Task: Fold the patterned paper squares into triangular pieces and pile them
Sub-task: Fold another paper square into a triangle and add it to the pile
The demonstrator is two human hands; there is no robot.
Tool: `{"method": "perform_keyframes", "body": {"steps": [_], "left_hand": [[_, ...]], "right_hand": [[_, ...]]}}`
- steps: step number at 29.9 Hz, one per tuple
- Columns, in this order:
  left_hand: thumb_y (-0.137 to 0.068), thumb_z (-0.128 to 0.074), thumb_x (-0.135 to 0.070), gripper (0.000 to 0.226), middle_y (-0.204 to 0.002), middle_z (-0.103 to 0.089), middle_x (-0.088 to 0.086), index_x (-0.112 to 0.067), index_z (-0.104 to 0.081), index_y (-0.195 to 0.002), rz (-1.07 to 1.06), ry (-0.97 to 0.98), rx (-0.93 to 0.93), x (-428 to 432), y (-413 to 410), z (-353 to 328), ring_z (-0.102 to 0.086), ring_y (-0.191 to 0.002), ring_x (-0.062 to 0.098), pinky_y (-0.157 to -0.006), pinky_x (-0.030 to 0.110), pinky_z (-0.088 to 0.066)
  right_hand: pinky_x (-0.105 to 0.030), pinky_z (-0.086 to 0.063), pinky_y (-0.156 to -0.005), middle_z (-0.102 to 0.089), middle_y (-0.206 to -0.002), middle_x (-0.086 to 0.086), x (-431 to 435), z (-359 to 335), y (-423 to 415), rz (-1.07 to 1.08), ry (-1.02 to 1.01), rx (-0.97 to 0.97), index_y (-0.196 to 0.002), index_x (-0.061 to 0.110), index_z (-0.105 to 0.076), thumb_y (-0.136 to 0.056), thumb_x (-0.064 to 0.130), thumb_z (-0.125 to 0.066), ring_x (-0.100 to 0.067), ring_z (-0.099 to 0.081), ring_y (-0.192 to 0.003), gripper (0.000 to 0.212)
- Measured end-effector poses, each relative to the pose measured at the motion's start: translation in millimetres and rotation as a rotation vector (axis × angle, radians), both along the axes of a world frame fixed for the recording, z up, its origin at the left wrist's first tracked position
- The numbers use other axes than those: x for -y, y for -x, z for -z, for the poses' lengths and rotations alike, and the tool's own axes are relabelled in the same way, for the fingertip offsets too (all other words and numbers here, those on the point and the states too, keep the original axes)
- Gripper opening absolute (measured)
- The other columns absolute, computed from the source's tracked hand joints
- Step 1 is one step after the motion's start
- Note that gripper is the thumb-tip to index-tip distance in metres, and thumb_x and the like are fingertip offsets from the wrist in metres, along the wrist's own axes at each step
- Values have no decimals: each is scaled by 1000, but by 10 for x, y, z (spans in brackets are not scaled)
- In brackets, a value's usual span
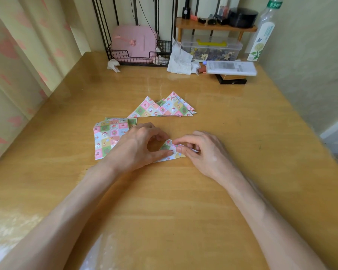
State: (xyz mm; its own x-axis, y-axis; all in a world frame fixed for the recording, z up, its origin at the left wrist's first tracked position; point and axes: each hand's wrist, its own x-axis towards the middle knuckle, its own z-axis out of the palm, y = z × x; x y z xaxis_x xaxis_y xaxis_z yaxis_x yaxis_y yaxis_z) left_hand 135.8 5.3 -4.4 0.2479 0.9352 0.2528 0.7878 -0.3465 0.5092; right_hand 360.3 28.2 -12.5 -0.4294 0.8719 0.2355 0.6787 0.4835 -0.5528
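Several already folded: a loose, overlapping pile of triangles (pixel 164 107) past the middle of the tabletop (pixel 183 201), toward its far edge. Cannot count them exactly; at least four or five, going by the staggered corners.

Still to fold: a stack of flat squares (pixel 107 137) nearer the left edge, its right side partly hidden by the left hand (pixel 137 147). Several sheets deep, judging by the offset edges; exact number not readable.

In work now: one half-made piece (pixel 170 151), flat on the tabletop just right of the stack and on the near side of the pile, already roughly triangular. Left thumb pressed down on its lower part, fingers curled over toward its top corner. Right hand (pixel 201 151) pinching narrowly with thumb and forefinger on its right side, other fingers tucked in. Looks like creasing or squaring up the fold, with the piece not yet let go.

Judged roughly midway. Left to do: lift this piece onto the pile, then take the next square from the stack and repeat until none remain.
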Motion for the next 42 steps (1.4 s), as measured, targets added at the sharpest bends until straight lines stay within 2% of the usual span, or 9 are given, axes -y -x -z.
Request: {"method": "perform_keyframes", "body": {"steps": [3,7,20,25,30,36,39,42], "left_hand": [[-80,-77,-55,38,-92,-56,-18,-32,-71,-109,-2,8,8,-7,7,9,-54,-87,1,-77,23,-45],[-79,-78,-56,35,-91,-56,-19,-36,-67,-106,3,15,19,-11,8,16,-54,-88,4,-78,28,-48],[-80,-80,-54,34,-91,-55,-16,-35,-67,-106,25,13,19,-20,14,21,-55,-86,5,-77,31,-50],[-82,-77,-55,33,-92,-54,-16,-40,-72,-111,47,6,-4,-12,23,14,-54,-87,-1,-78,27,-46],[-81,-56,-77,55,-94,-55,-13,-37,-76,-113,40,-65,-64,-3,-5,23,-56,-91,14,-80,31,-46],[-76,-64,-75,52,-91,-56,-15,-36,-77,-108,18,-89,-62,-9,-41,31,-55,-86,14,-73,33,-45],[-77,-70,-70,44,-89,-54,-17,-37,-74,-107,10,-71,-48,-4,-51,32,-54,-88,12,-72,35,-49],[-80,-73,-64,40,-92,-53,-17,-41,-68,-112,24,-68,-40,0,-71,28,-52,-91,11,-74,33,-45]], "right_hand": [[-14,-35,-61,-50,-73,13,2,-15,7,11,6,-6,-106,43,-77,-94,39,-70,1,-49,-73,14],[-25,-42,-64,-55,-76,11,10,-30,10,14,22,-11,-106,43,-78,-94,39,-70,0,-50,-71,15],[-32,-46,-65,-59,-78,9,12,-34,21,40,12,4,-107,46,-77,-94,42,-70,-2,-50,-69,16],[-31,-42,-63,-52,-72,12,17,-54,28,61,35,12,-106,49,-76,-93,42,-70,-1,-48,-67,16],[-29,-38,-62,-51,-72,11,27,-64,43,82,38,23,-103,49,-76,-93,43,-70,-1,-47,-67,14],[-27,-37,-60,-51,-76,10,31,-35,59,71,21,-11,-100,45,-77,-92,39,-73,-1,-49,-70,11],[-23,-39,-66,-48,-80,12,12,-24,11,37,-25,-39,-107,41,-77,-89,41,-77,-2,-47,-78,18],[-27,-42,-86,-52,-91,13,-29,7,-47,60,-94,-15,-111,39,-76,-82,57,-74,-9,-44,-95,34]]}}
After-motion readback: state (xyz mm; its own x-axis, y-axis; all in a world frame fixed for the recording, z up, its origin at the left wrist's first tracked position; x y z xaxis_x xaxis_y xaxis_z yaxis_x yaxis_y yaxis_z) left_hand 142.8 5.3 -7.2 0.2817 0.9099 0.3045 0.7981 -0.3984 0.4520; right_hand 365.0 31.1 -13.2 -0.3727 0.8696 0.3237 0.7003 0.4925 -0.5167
